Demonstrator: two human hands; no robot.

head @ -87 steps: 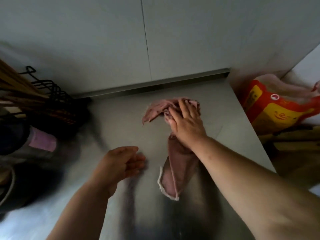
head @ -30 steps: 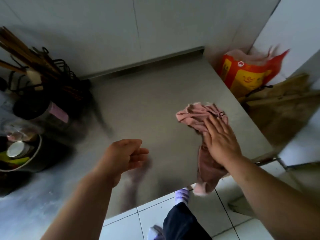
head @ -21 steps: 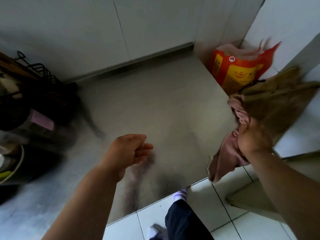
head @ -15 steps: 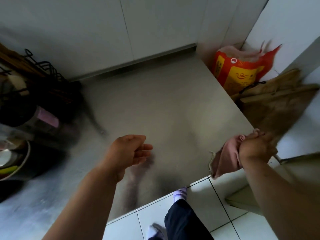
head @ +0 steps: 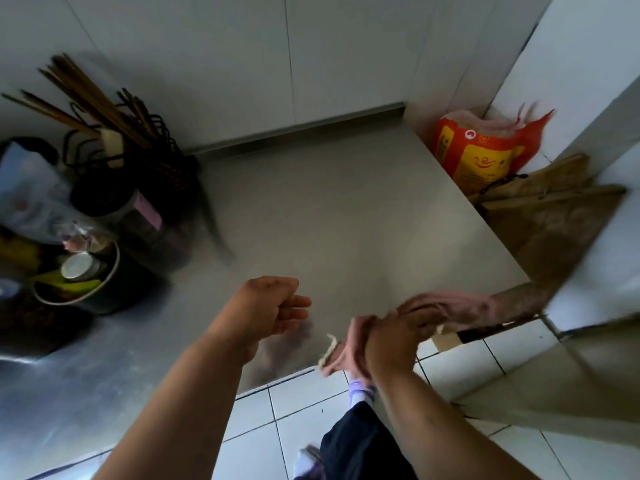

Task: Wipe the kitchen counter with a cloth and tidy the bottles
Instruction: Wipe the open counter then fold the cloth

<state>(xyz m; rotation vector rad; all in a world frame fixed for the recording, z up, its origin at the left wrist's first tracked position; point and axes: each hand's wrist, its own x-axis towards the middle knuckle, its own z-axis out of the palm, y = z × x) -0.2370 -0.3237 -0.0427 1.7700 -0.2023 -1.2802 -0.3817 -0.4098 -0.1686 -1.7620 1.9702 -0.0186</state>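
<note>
steel counter (head: 346,209) fills ctr; orange bag (head: 481,154) beside its far-rt corner. pink cloth (head: 464,306) at counter's front-rt edge, bunched in rt hand (head: 398,341), fingers curled round it, blurry. left hand (head: 266,306) above counter, fingers loosely curled, holding nothing.

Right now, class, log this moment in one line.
right hand: grips pink cloth at counter front edge | left hand: idle, holds nothing
</note>
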